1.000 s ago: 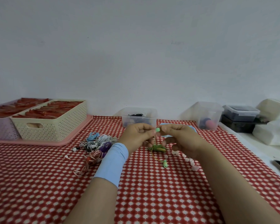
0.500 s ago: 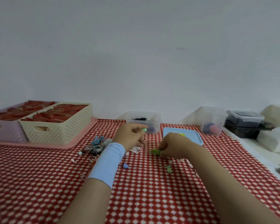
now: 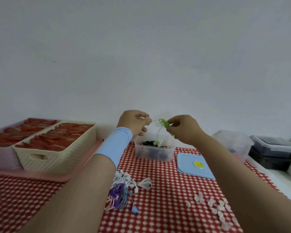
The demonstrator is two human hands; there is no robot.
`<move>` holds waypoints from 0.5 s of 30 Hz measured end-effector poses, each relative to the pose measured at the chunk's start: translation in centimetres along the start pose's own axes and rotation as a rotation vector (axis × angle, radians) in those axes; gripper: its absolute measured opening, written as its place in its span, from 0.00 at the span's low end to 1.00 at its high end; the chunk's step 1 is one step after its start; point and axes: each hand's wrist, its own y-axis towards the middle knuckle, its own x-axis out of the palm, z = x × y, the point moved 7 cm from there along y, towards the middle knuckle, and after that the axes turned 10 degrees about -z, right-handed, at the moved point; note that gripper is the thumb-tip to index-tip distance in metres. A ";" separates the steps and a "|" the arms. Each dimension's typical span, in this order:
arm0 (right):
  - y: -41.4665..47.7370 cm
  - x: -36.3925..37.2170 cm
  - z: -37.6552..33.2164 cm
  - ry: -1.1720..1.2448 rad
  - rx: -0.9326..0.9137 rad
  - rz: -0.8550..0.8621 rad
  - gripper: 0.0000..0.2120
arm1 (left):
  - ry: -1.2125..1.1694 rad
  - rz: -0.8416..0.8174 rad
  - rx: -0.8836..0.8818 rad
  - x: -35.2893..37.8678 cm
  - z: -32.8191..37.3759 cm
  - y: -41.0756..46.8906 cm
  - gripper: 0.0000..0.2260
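Both hands are raised in front of the wall, above the table. My left hand (image 3: 134,122), with a light blue wrist sleeve, pinches a pale green earbud end of a green earphone cord. My right hand (image 3: 183,127) pinches the coiled green bundle of the same green earphone cord (image 3: 163,123). A short stretch of cord runs taut between the hands, and a thin strand hangs down toward a clear tub (image 3: 154,151) that holds black cords.
A pile of white, purple and blue bundled earphones (image 3: 124,187) lies on the red checked cloth. Several small pale ear tips (image 3: 215,206) are scattered at right. A blue lid (image 3: 191,165), cream baskets (image 3: 57,155) on a pink tray, and more containers (image 3: 274,147) stand around.
Both hands rose from the table and moved apart, lifting the green cord in front of the wall. The camera tipped so more of the near table shows.
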 end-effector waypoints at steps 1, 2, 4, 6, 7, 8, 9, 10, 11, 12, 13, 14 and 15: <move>0.9 -0.4 -0.1 0.008 -0.005 0.023 0.07 | 0.026 -0.004 -0.012 0.1 -0.2 0.9 0.07; 1.8 -0.7 -0.1 0.015 -0.006 0.039 0.06 | 0.051 -0.014 -0.022 0.3 -0.4 1.9 0.06; 3.5 -1.0 0.1 0.017 -0.006 0.052 0.04 | 0.114 -0.042 -0.036 0.8 -1.0 3.7 0.04; 4.9 -0.6 0.8 0.015 0.009 0.035 0.04 | 0.199 -0.074 -0.041 1.4 -1.7 5.2 0.05; 5.6 -0.3 1.2 0.002 0.017 0.019 0.04 | 0.254 -0.097 -0.036 1.8 -2.1 5.9 0.06; 6.1 0.3 1.7 -0.026 0.025 -0.002 0.03 | 0.321 -0.128 -0.036 2.2 -2.7 6.4 0.07; 6.5 1.0 2.1 -0.060 0.032 -0.028 0.03 | 0.391 -0.160 -0.043 2.6 -3.4 6.6 0.08; 7.0 1.8 2.6 -0.085 0.040 -0.053 0.03 | 0.457 -0.188 -0.059 2.9 -4.3 6.8 0.08; 7.3 2.7 3.0 -0.098 0.045 -0.077 0.04 | 0.511 -0.209 -0.083 3.0 -5.3 7.0 0.08; 7.6 3.7 3.3 -0.103 0.046 -0.100 0.05 | 0.549 -0.222 -0.113 2.9 -6.3 7.1 0.09; 7.9 4.6 3.5 -0.108 0.042 -0.117 0.07 | 0.571 -0.237 -0.139 2.8 -7.1 7.1 0.11; 8.1 5.6 3.7 -0.111 0.034 -0.130 0.08 | 0.587 -0.257 -0.160 2.8 -7.9 7.0 0.13; 8.3 6.5 3.7 -0.114 0.024 -0.140 0.09 | 0.597 -0.276 -0.170 2.7 -8.6 6.9 0.17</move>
